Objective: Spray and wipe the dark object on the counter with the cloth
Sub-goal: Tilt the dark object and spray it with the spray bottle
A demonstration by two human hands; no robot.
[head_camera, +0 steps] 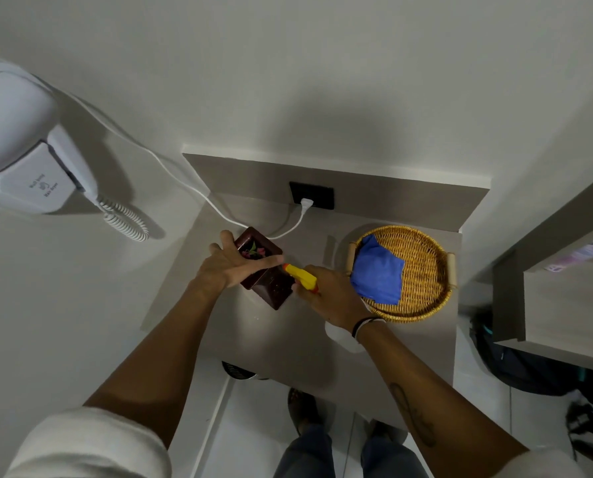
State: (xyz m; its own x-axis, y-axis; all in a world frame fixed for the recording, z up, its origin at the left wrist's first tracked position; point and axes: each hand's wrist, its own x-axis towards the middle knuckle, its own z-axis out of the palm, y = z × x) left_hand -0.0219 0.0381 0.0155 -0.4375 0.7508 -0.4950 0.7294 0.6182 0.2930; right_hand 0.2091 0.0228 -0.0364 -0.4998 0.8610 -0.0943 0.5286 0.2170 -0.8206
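Observation:
A dark brown box [273, 288] with a flower picture on top sits on the grey counter [281, 339]. My left hand [234, 262] grips it from above, fingers spread over its top. My right hand [333, 296] holds a spray bottle [302, 276] with a yellow head and orange trigger, nozzle pointing at the box's right side from close by. The bottle's white body shows below my wrist. A blue cloth [378, 274] lies in a woven basket [426, 270] to the right, draped over its left rim.
A white wall-mounted hair dryer [22, 146] hangs at the left, its cord running to a black wall socket [311, 195] behind the box. A wooden shelf unit [564, 298] stands at the right. Dark bags lie on the floor beneath it.

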